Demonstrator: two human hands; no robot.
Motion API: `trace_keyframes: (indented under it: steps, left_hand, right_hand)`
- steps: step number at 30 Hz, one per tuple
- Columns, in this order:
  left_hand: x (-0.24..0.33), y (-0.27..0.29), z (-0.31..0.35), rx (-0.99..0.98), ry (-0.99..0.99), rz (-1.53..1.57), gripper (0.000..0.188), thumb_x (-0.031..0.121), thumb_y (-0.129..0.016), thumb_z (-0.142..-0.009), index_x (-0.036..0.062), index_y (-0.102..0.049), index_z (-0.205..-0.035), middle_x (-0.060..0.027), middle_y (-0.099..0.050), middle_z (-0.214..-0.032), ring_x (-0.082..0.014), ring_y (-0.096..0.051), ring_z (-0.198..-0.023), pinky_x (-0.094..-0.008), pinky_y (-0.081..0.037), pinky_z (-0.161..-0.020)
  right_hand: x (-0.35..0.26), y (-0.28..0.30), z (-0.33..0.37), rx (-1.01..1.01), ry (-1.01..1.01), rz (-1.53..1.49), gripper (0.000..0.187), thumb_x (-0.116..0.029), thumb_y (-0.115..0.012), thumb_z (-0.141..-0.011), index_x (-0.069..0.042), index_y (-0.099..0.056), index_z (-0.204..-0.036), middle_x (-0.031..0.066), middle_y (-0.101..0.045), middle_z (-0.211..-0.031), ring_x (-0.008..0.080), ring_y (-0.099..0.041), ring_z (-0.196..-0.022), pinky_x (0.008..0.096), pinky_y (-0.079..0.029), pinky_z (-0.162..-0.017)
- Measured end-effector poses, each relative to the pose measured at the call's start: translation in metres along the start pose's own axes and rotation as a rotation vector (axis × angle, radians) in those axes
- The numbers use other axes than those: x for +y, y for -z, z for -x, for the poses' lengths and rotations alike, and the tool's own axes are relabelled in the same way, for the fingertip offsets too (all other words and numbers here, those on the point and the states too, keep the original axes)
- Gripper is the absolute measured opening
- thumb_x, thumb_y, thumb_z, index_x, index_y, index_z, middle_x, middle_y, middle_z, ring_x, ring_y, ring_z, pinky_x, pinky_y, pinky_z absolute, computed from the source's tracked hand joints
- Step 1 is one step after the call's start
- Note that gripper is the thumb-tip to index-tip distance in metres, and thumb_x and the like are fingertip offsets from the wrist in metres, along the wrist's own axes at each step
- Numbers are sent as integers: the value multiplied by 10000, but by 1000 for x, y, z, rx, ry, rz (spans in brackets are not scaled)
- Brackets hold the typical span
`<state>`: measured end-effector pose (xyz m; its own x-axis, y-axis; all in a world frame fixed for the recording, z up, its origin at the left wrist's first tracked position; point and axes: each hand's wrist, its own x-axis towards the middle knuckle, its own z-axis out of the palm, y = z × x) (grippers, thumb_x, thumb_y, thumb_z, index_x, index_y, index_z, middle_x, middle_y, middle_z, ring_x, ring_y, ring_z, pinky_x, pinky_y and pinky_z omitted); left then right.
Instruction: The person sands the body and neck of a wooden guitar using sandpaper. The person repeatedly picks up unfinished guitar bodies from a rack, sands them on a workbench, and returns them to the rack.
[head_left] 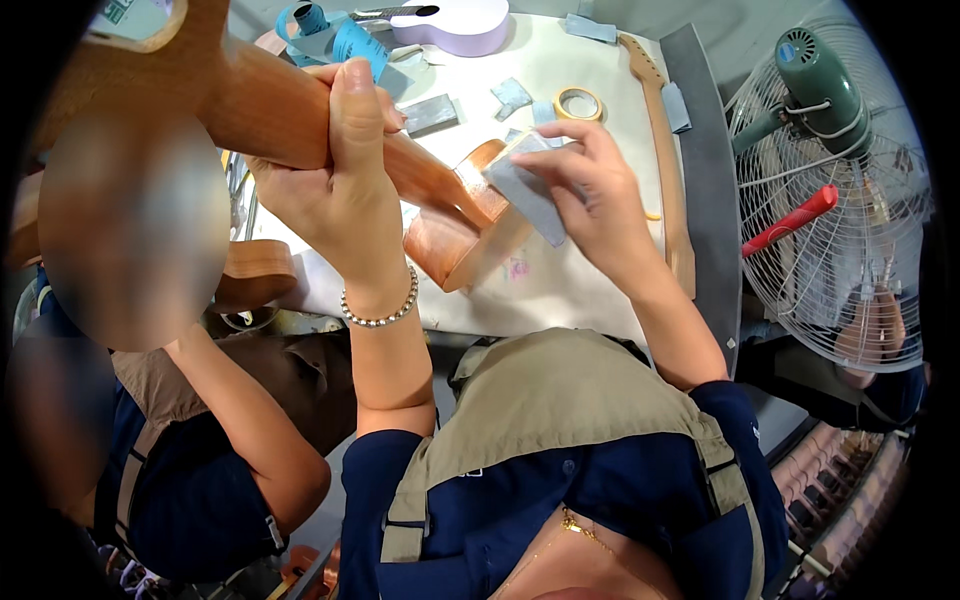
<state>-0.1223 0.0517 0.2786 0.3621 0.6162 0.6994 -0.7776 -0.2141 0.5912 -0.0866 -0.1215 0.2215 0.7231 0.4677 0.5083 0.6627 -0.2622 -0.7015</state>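
My left hand (pixel 340 170) is wrapped round the neck (pixel 270 105) of a small reddish-brown wooden guitar, thumb on top. The neck's near end looms large at the upper left, and the guitar's body (pixel 445 245) lies toward the table, partly hidden. My right hand (pixel 600 200) pinches a grey sanding pad (pixel 530 195) with a pale edge between thumb and fingers. The pad hangs over the guitar body's right side; whether it touches the wood I cannot tell.
Behind are a lilac guitar (pixel 465 28), a blue paper roll (pixel 355 45), a grey block (pixel 430 115) and yellow tape (pixel 578 103). A bare wooden neck (pixel 675 180) lies by the right edge, beside a caged fan (pixel 830 190). At left, a co-worker's arm (pixel 240 415) is close.
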Motion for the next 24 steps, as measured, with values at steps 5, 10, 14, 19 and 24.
trace_keyframes:
  steps: [5, 10, 14, 19, 24]
  left_hand:
    - [0, 0, 1, -30, -33, 1, 106, 9, -618, -817, -37, -557, -743, -58, -568, -596, -88, -526, -509, -200, -424, -512]
    - [5, -9, 5, -56, -69, -28, 109, 14, -628, -810, -37, -560, -741, -58, -574, -601, -87, -531, -511, -197, -430, -510]
    - [14, -22, 16, -26, -66, -5, 103, 16, -641, -802, -31, -560, -760, -52, -575, -594, -86, -531, -504, -192, -434, -513]
    - [20, -32, 19, -45, -49, -54, 110, 22, -633, -806, -29, -540, -835, -60, -565, -608, -106, -532, -513, -210, -441, -522]
    - [22, -44, 14, -28, 9, -94, 168, 61, -634, -806, -22, -515, -890, -81, -544, -646, -144, -526, -530, -251, -447, -523]
  right_hand:
    - [-5, -2, -1, -131, 80, 383, 336, -296, -747, -669, -109, -646, -929, 85, -512, -1165, 258, -558, -889, 350, -494, -717]
    - [-9, 7, 2, -170, 135, 438, 377, -351, -744, -655, -133, -641, -945, 59, -512, -1169, 272, -537, -914, 349, -499, -712]
    - [-5, 17, 10, -178, 193, 440, 386, -288, -745, -656, -179, -633, -1010, 45, -513, -1191, 253, -536, -888, 334, -483, -720]
    - [-9, 29, 19, -242, 247, 450, 480, -183, -745, -629, -199, -610, -1090, 34, -491, -1218, 251, -498, -857, 327, -479, -701]
    - [-6, 34, 15, -250, 277, 435, 509, -115, -727, -617, -194, -603, -1105, 47, -478, -1231, 250, -471, -828, 320, -470, -674]
